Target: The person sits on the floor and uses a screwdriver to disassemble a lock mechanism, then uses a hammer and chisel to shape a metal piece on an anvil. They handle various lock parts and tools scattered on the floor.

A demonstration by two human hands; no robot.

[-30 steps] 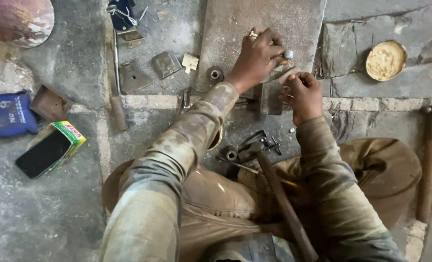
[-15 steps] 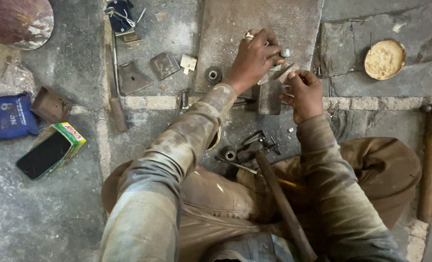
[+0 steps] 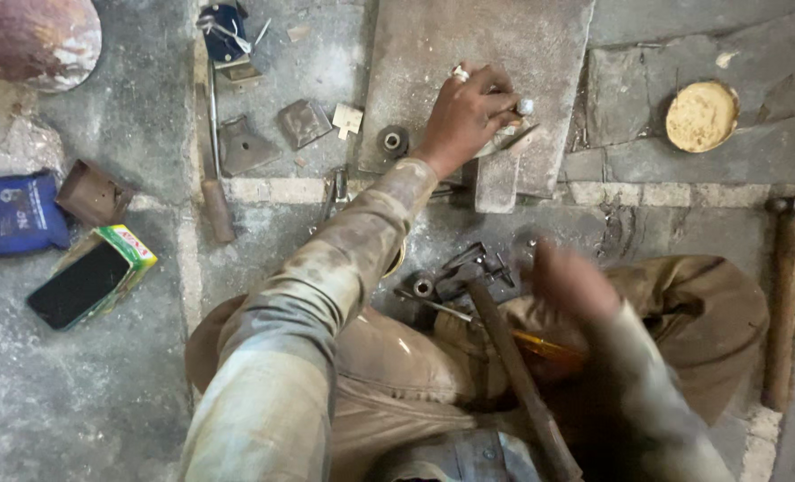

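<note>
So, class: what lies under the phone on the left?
The black phone rests on a small green and yellow box, itself on the stone floor. Whatever the box holds is hidden by the phone.

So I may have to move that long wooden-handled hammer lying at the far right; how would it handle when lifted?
The hammer is probably stiff, since its wooden handle looks thick and straight. It is likely head-heavy, with the metal head at the top end, so it may tip that way. The worn handle looks rough rather than slippery.
</note>
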